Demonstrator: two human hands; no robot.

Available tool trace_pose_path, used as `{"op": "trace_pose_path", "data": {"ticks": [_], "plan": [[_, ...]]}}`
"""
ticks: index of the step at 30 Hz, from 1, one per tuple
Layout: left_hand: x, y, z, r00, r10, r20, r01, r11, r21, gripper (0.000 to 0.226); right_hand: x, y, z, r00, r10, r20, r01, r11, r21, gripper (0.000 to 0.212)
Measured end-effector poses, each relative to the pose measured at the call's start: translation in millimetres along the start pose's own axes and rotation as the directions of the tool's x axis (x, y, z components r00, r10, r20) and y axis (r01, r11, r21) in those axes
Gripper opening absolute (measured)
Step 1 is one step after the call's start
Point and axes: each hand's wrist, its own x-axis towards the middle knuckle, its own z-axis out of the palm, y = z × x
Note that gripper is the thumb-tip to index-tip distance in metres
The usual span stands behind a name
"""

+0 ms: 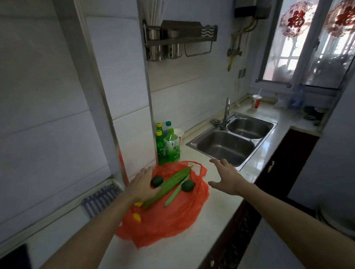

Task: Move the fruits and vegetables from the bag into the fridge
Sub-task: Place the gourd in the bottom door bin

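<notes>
A red plastic bag [174, 216] lies spread flat on the white counter. On it rest a long ridged green gourd [167, 185], a thin green cucumber [176, 192], two dark green round fruits [156, 181] [188, 185] and two small yellow fruits [137, 217] [138, 204]. My left hand [142, 187] reaches over the bag's left side, fingers straight, its thumb next to the gourd's lower end. My right hand [226, 179] hovers open, fingers spread, just right of the bag and above the counter.
Several green drink bottles [169, 147] stand behind the bag against the wall. A steel double sink [234, 143] with a tap lies to the right. The counter edge [236, 212] runs along dark cabinets. A blue striped cloth [101, 200] lies at the left.
</notes>
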Motion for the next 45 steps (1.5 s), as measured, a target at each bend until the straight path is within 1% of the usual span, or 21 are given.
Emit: {"op": "trace_pose_path", "data": {"ticks": [3, 5, 9, 12, 18, 27, 32, 35, 37, 40, 45], "plan": [[15.3, 8.3, 13.4, 0.999, -0.038, 0.012, 0.038, 0.999, 0.004, 0.083, 20.7, 17.3, -0.1, 0.999, -0.032, 0.031, 0.031, 1.0, 0.002, 0.078], [24.1, 14.4, 23.0, 0.998, -0.063, 0.012, 0.063, 0.998, 0.007, 0.085, 31.7, 28.9, 1.8, 0.997, -0.051, 0.052, 0.051, 0.999, 0.013, 0.078], [36.8, 18.2, 39.1, 0.993, -0.117, -0.002, 0.117, 0.993, 0.01, 0.073, 48.5, 50.0, 8.8, 0.992, -0.062, 0.11, 0.058, 0.998, 0.039, 0.078], [41.2, 19.1, 46.9, 0.99, -0.14, 0.016, 0.14, 0.99, 0.009, 0.065, 56.3, 59.5, 15.8, 0.987, -0.077, 0.143, 0.071, 0.996, 0.046, 0.078], [51.3, 17.6, 58.2, 0.983, -0.184, 0.028, 0.184, 0.983, -0.007, 0.062, 71.1, 64.1, 31.0, 0.973, -0.129, 0.19, 0.121, 0.991, 0.054, 0.081], [78.3, -6.5, 73.4, 0.98, -0.194, 0.036, 0.194, 0.981, 0.006, 0.062, 100.1, 58.4, 57.6, 0.95, -0.159, 0.267, 0.128, 0.983, 0.13, 0.081], [97.6, -27.0, 82.7, 0.971, -0.23, 0.071, 0.231, 0.973, 0.002, 0.067, 126.1, 61.7, 75.8, 0.937, -0.141, 0.32, 0.102, 0.986, 0.134, 0.086], [108.7, -39.1, 87.6, 0.96, -0.262, 0.102, 0.264, 0.965, -0.008, 0.076, 143.8, 60.9, 85.3, 0.931, -0.126, 0.343, 0.084, 0.987, 0.133, 0.085], [116.6, -48.2, 92.7, 0.958, -0.267, 0.105, 0.269, 0.963, -0.007, 0.076, 155.1, 59.7, 93.6, 0.928, -0.134, 0.348, 0.092, 0.987, 0.135, 0.083], [127.2, -61.3, 99.3, 0.96, -0.26, 0.1, 0.263, 0.964, -0.019, 0.069, 168.4, 57.6, 108.1, 0.924, -0.157, 0.349, 0.117, 0.984, 0.134, 0.083], [138.3, -74.6, 109.1, 0.95, -0.278, 0.145, 0.288, 0.956, -0.053, 0.074, 186.2, 48.4, 131.8, 0.899, -0.197, 0.391, 0.155, 0.979, 0.136, 0.082]]}}
